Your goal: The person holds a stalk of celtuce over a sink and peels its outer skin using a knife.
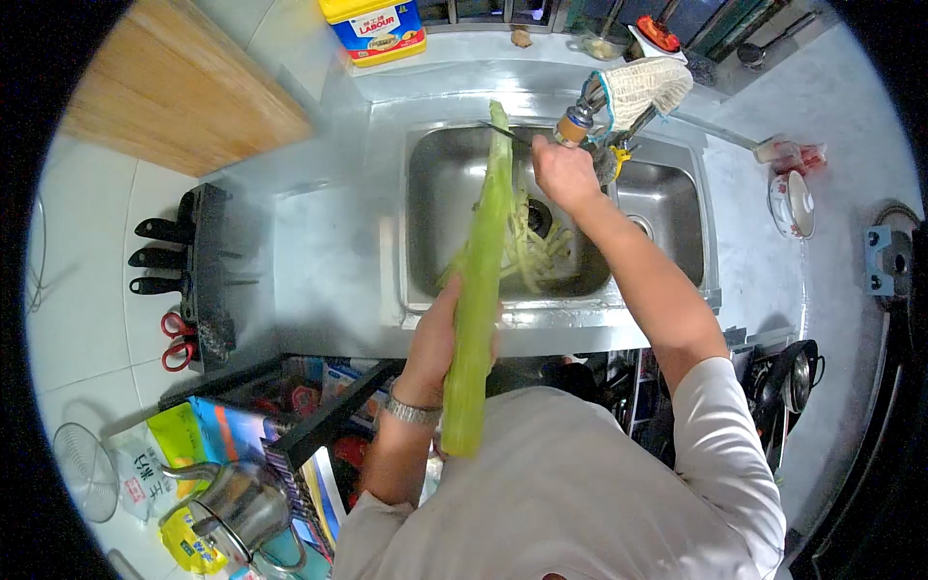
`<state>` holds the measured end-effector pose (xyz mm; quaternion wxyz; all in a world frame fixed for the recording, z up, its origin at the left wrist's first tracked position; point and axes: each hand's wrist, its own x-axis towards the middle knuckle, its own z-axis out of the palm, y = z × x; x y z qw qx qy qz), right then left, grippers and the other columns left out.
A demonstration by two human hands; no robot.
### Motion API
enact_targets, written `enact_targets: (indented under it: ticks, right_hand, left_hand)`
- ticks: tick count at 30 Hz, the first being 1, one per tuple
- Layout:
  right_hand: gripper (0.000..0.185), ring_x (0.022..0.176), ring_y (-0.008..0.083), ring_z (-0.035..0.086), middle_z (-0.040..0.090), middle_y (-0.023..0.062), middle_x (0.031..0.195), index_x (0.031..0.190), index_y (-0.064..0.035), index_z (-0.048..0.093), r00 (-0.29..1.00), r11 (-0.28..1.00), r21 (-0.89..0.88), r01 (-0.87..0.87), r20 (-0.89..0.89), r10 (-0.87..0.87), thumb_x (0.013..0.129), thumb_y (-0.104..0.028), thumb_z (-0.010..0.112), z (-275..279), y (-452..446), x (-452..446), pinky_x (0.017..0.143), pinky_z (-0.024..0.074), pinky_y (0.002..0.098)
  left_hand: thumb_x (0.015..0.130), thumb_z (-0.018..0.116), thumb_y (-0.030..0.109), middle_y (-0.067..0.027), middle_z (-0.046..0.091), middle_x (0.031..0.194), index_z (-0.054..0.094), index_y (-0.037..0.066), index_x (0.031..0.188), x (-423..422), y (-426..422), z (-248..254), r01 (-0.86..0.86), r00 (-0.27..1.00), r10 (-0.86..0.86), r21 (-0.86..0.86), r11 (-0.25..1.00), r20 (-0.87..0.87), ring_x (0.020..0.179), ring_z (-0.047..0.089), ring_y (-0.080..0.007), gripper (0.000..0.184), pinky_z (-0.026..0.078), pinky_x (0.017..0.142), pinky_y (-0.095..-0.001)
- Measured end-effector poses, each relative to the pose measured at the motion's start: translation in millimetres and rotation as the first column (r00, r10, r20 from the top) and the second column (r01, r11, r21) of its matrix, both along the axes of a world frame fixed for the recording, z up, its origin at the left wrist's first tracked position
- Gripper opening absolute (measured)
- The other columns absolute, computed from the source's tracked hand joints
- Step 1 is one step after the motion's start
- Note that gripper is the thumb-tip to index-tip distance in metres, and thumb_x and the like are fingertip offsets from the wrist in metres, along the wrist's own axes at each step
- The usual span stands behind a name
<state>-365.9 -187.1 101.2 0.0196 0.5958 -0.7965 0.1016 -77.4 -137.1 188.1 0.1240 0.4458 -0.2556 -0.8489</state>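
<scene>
My left hand is wrapped round the lower half of a long pale-green celtuce stem. The stem tilts slightly, its thin end over the sink and its thick end close to my shirt. Near the thin end, my right hand is closed on a thin dark blade that meets or crosses the stem. My fingers hide the handle, so I cannot tell whether it is a knife or a peeler. Green peelings lie in the large basin around the drain.
A faucet with a cloth over it rises behind my right hand. The small basin and a bowl are to the right. At left stand a knife rack and wooden board; a kettle sits lower left.
</scene>
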Motion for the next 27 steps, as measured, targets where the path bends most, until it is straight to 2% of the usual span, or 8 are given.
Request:
enact_targets:
  ticks: [5, 7, 8, 16, 18, 21, 25, 27]
  right_hand:
    - [0.023, 0.082, 0.0392, 0.067, 0.068, 0.0206, 0.087, 0.092, -0.0011, 0.06, 0.933, 0.977, -0.078, 0.196, 0.323, -0.161, 0.093, -0.023, 0.053, -11.1, -0.9, 12.8, 0.073, 0.0531, 0.0469]
    - [0.032, 0.059, 0.0188, 0.057, 0.06, 0.0089, 0.068, 0.091, -0.0037, 0.057, 0.512, 0.931, -0.115, 0.347, 0.855, -0.085, 0.094, -0.036, 0.058, -15.6, -2.2, 18.1, 0.055, 0.0446, 0.0335]
    - [0.034, 0.056, 0.0122, 0.046, 0.053, -0.0003, 0.067, 0.088, -0.0036, 0.058, 0.288, 0.92, -0.128, 0.372, 0.958, 0.017, 0.092, -0.037, 0.063, -18.4, -6.0, 21.9, 0.053, 0.0374, 0.0296]
    - [0.03, 0.069, 0.0197, 0.059, 0.065, 0.0075, 0.075, 0.095, -0.0003, 0.064, 0.546, 0.94, -0.19, 0.285, 0.838, 0.004, 0.086, -0.029, 0.068, -5.2, -17.0, 31.0, 0.065, 0.0464, 0.0358]
    - [0.032, 0.091, 0.0414, 0.063, 0.066, 0.0264, 0.093, 0.096, 0.0029, 0.065, 0.654, 0.873, -0.201, 0.444, 0.738, -0.163, 0.086, -0.028, 0.063, -11.3, -22.3, 25.9, 0.081, 0.0491, 0.0472]
    - [0.034, 0.095, 0.0417, 0.063, 0.065, 0.0271, 0.095, 0.098, 0.0023, 0.066, 0.796, 0.913, -0.044, 0.405, 0.508, -0.329, 0.086, -0.03, 0.063, -39.1, -21.5, 3.8, 0.084, 0.0501, 0.0493]
    - [0.039, 0.094, 0.0435, 0.064, 0.068, 0.0255, 0.092, 0.104, 0.0005, 0.064, 0.823, 0.891, 0.228, 0.393, 0.345, -0.451, 0.083, -0.032, 0.068, -97.8, 25.5, 1.6, 0.082, 0.0505, 0.0512]
    - [0.033, 0.08, 0.0347, 0.068, 0.07, 0.0202, 0.087, 0.102, -0.0012, 0.064, 0.874, 0.942, 0.145, 0.304, 0.35, -0.336, 0.087, -0.03, 0.067, -135.7, 58.2, 3.8, 0.07, 0.0528, 0.0447]
  left_hand:
    - [0.101, 0.038, 0.053, -0.0056, 0.062, 0.074, 0.061, 0.004, 0.099, 6.7, -4.3, -16.9, 0.018, 1.0, -0.018, -0.038, 0.999, -0.004, 0.051, 0.06, -0.016, 0.055, 0.05, 0.044, -0.0283]
    - [0.101, 0.038, 0.053, -0.0053, 0.062, 0.072, 0.061, 0.004, 0.099, 8.2, -6.5, -20.3, 0.049, 0.998, -0.047, -0.059, 0.997, 0.033, 0.051, 0.06, -0.016, 0.055, 0.05, 0.044, -0.0282]
    - [0.101, 0.037, 0.053, -0.0052, 0.062, 0.071, 0.061, 0.004, 0.099, 8.9, -7.8, -21.6, 0.06, 0.998, -0.058, -0.068, 0.996, 0.036, 0.051, 0.06, -0.016, 0.055, 0.05, 0.044, -0.0282]
    - [0.103, 0.035, 0.049, -0.0048, 0.061, 0.07, 0.061, 0.005, 0.1, 11.3, -8.9, -15.5, 0.104, 0.994, -0.097, -0.163, 0.981, 0.051, 0.049, 0.058, -0.0163, 0.051, 0.049, 0.044, -0.028]
    - [0.103, 0.036, 0.047, -0.005, 0.062, 0.074, 0.059, 0.007, 0.102, 12.7, -8.7, -8.1, 0.052, 0.996, -0.043, -0.115, 0.992, 0.079, 0.048, 0.057, -0.0162, 0.047, 0.049, 0.043, -0.0281]
    - [0.102, 0.037, 0.047, -0.0049, 0.062, 0.077, 0.057, 0.009, 0.104, 27.4, -12.1, -9.9, 0.046, 0.995, -0.037, -0.099, 0.994, 0.096, 0.049, 0.057, -0.0158, 0.044, 0.049, 0.043, -0.028]
    - [0.101, 0.037, 0.049, -0.0044, 0.061, 0.077, 0.055, 0.01, 0.105, 32.3, -12.4, -6.5, -0.051, 0.997, 0.057, -0.106, 0.993, 0.056, 0.05, 0.057, -0.0155, 0.043, 0.049, 0.043, -0.0276]
    - [0.101, 0.038, 0.049, -0.0042, 0.061, 0.078, 0.055, 0.01, 0.107, 34.6, -13.7, -16.4, -0.053, 0.997, 0.058, -0.088, 0.995, 0.052, 0.05, 0.057, -0.0151, 0.043, 0.049, 0.043, -0.0274]
